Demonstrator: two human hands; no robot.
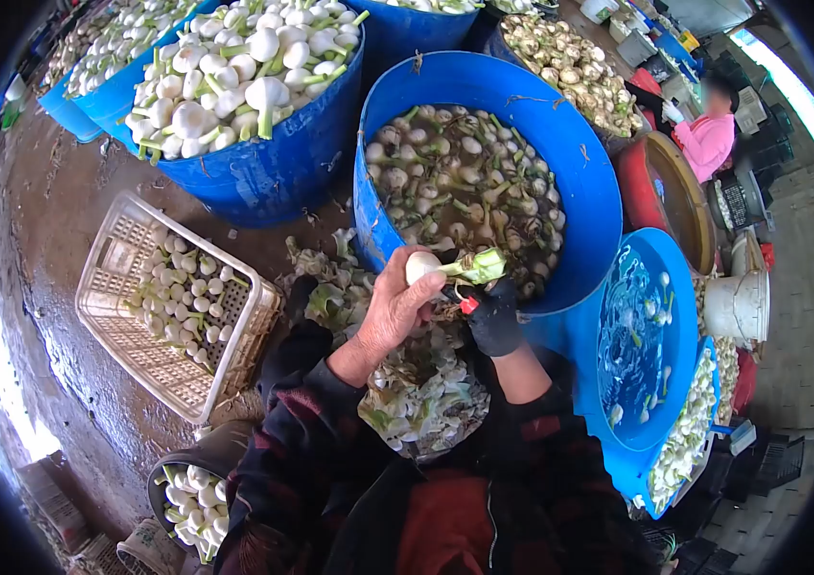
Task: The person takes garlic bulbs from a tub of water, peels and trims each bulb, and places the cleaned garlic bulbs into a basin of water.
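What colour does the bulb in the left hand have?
White; the bulb shows best in the head view.

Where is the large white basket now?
In the head view, the large white basket stands at left on the floor, between the heaped blue tub and the dark bucket.

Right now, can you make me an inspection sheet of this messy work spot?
Surface: brown floor, wet-looking in patches.
Job's things: round white bulb with green stem, held; big round blue tub holding many bulbs.
Clutter: heap of pale-green leafy scraps.
Grips: bare left grip around the white bulb; dark-gloved right grip by the stem, small red piece there, hold unclear.
Cables: nothing seen.
Surroundings: white perforated plastic crate; person in pink top.
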